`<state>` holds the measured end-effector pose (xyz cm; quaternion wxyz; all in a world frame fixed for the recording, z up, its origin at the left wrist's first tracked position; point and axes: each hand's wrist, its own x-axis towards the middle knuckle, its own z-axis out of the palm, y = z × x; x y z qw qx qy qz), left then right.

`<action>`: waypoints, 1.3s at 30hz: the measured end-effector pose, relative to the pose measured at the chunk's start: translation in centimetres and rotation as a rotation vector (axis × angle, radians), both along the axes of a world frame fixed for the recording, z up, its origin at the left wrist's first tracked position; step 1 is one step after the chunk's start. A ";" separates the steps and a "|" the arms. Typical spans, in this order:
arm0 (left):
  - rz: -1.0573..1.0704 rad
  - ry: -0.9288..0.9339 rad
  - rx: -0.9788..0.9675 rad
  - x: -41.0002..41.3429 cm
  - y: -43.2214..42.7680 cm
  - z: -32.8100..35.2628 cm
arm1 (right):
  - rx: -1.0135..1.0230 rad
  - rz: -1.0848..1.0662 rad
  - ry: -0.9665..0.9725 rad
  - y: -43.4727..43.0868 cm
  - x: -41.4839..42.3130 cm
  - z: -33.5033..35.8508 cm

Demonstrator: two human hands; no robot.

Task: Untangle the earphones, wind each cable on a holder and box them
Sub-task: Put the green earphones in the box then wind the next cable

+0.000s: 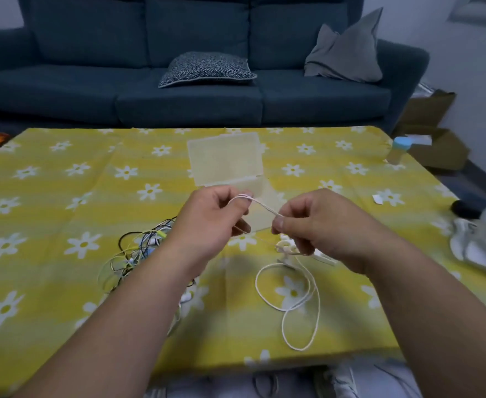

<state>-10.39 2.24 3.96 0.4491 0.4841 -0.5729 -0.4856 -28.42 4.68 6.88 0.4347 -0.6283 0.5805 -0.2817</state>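
White cable (257, 204): a short stretch runs taut in the air between the two hands, over the middle of the table. The rest drops below the right hand and lies in loose loops on the cloth, near the front edge.
Left hand (210, 216): fingers curled, with thumb and forefinger pinching the left end of the taut stretch.
Right hand (307, 225): thumb and forefinger pinch the other end. The lower fingers are curled over more of the same cable.
Tangled earphones (138, 248): black, yellow and blue cords in a heap on the cloth, beside the left forearm and partly hidden under it.
Clear box (224, 160): open, with its lid laid back, on the cloth just beyond the hands.
White piece (325, 258): small and plastic, on the cloth just below the right hand. It is partly hidden, so I cannot tell what it is.
Tablecloth (64, 196): yellow with white daisies.
Bottle (398, 152): blue cap, at the table's far right corner.
Sofa (92, 81): dark blue, beyond the table, carrying a patterned cushion (207, 68) and a grey cushion (348, 53).
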 end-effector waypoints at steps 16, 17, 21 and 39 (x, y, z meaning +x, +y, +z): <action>0.192 -0.331 0.054 -2.5 -1.2 -1.9 | -0.076 -0.429 0.130 0.8 -8.4 -1.8; 0.203 -0.324 0.080 -2.4 -1.3 -2.0 | -0.049 -0.439 0.149 0.8 -9.2 -2.1; 0.251 -0.390 0.106 -1.8 -2.1 -2.6 | 0.083 -0.418 0.341 0.4 -11.6 -3.5; -0.167 -0.781 0.402 -2.6 -1.4 -4.2 | 0.076 -0.515 0.750 -2.9 -9.5 -8.4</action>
